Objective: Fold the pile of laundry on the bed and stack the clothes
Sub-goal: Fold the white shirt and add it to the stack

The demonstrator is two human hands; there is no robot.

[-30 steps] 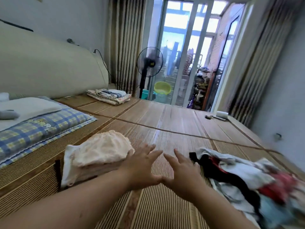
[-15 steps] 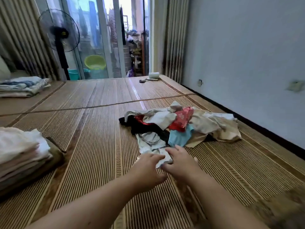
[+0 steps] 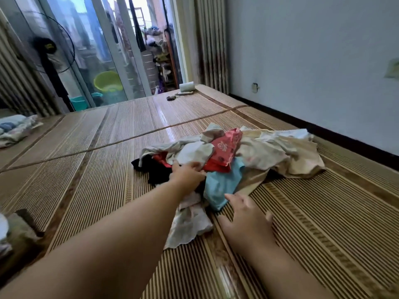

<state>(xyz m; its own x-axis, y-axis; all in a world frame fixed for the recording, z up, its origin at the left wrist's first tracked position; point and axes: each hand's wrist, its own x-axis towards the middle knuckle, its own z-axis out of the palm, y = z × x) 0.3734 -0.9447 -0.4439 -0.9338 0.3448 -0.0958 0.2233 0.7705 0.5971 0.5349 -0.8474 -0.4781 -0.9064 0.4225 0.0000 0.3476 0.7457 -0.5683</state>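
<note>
1. The striped woven bamboo bed mat (image 3: 323, 223) carries the clothes at its middle.
2. The jumbled pile of white, red, black and pale-blue laundry (image 3: 265, 152) is left unfolded there.
3. The left hand (image 3: 187, 174), earlier at the pile's near edge, is pushed deeper in. Whether its fingers grip cloth cannot be told.
4. The right hand (image 3: 246, 214) is now spread flat on the mat, empty. Another garment is probably being chosen.

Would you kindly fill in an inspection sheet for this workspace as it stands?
Surface: striped woven mat on the bed.
Job's things: unfolded laundry pile with red garment, light blue garment, black garment; folded stack cut off at left edge.
Clutter: white roll, small dark items, folded bedding.
Hands: left hand reaches into the pile, grip unclear; right hand, fingers spread, beside the light blue garment.
Cables: nothing seen.
Surroundings: standing fan, glass doors, green basin, curtains, wall.
</note>
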